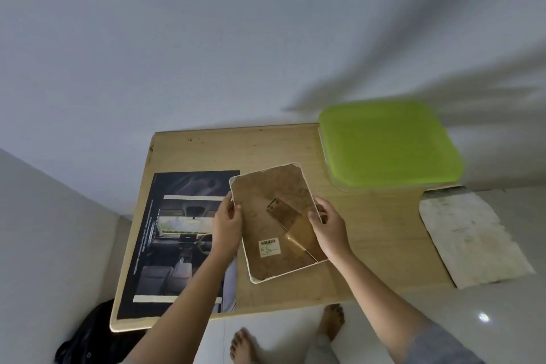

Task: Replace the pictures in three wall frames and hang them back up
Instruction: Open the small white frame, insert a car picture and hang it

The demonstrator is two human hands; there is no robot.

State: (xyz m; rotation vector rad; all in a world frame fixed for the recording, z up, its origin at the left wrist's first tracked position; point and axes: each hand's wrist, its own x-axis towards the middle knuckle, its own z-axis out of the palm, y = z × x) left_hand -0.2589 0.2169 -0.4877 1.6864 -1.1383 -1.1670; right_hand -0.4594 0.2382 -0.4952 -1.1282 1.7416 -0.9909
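Observation:
A white-rimmed picture frame (260,207) is held back side up just above the wooden table (369,239). Its brown backing board carries a fold-out stand (291,224) and a barcode label (269,247). My left hand (229,224) grips the frame's left edge, thumb on the backing. At the opposite edge, my right hand (326,226) grips the frame beside the stand. A large dark printed sheet (174,242) showing a car interior lies flat on the table's left part, partly under my left forearm.
A green-lidded plastic box (390,145) stands at the table's far right corner. A dirty white cloth (472,239) lies on the floor to the right. A black bag (91,337) sits at the lower left. My bare feet (332,320) stand before the table's front edge.

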